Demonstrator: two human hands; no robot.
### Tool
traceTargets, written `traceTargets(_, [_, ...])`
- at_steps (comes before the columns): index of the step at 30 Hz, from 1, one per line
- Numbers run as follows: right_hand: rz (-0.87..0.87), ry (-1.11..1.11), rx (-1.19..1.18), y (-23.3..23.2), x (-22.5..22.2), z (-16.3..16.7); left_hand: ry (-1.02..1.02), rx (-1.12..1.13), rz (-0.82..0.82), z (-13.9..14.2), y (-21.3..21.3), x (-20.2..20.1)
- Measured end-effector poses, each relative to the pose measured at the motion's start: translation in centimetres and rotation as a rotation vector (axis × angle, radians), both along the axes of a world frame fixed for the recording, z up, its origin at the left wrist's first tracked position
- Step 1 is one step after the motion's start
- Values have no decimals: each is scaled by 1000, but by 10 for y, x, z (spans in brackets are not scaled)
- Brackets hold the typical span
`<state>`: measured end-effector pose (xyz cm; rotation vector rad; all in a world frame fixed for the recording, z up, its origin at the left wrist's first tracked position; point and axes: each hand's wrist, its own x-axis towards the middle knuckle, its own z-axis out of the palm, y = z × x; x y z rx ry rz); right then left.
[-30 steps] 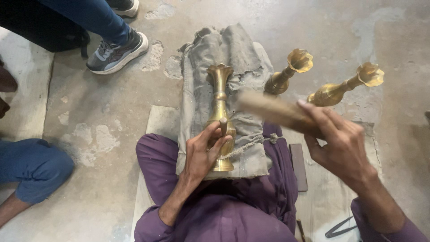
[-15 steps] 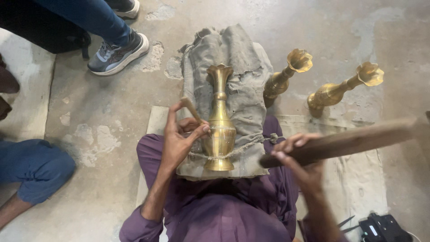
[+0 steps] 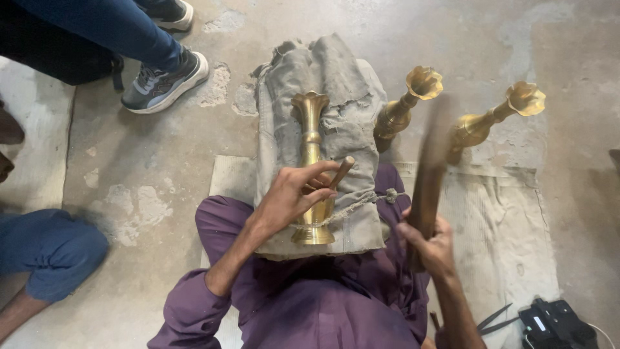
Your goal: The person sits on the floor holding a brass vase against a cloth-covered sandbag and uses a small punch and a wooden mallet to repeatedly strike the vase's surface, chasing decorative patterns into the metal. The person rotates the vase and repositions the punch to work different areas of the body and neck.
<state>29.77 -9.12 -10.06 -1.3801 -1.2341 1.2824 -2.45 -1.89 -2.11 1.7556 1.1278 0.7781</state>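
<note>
A brass vase (image 3: 311, 139) lies on a grey cloth-wrapped block (image 3: 345, 90) across my lap, its flared mouth pointing away from me. My left hand (image 3: 294, 197) rests on the vase's belly and pinches a short wooden-handled punch (image 3: 341, 172) against it. A cord (image 3: 352, 203) runs over the vase's foot. My right hand (image 3: 431, 244) grips a long dark wooden stick (image 3: 431, 161), which stands nearly upright and is blurred.
Two more brass vases (image 3: 405, 106) (image 3: 494, 118) stand on the concrete floor beyond the block. A person's shoe (image 3: 161, 81) and blue trouser legs are at the upper left, another blue knee (image 3: 45, 249) at the left. Scissors (image 3: 494, 318) and a black device (image 3: 555, 323) lie at the lower right.
My right hand swung the wooden stick from lying across to nearly upright. My left hand closed down onto the vase and set the punch against it.
</note>
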Motion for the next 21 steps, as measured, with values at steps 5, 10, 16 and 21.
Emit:
traceTargets(5, [-52, -102, 231, 0, 3, -5, 97, 3, -35, 10, 2, 4])
traceTargets(10, [-66, -197, 41, 2, 8, -6, 182, 11, -50, 17, 3, 9])
traceTargets(16, [-24, -115, 50, 14, 13, 8, 213, 40, -51, 19, 2, 11])
traceTargets(21, [-59, -90, 8, 29, 9, 30, 253, 70, -55, 19, 1, 12])
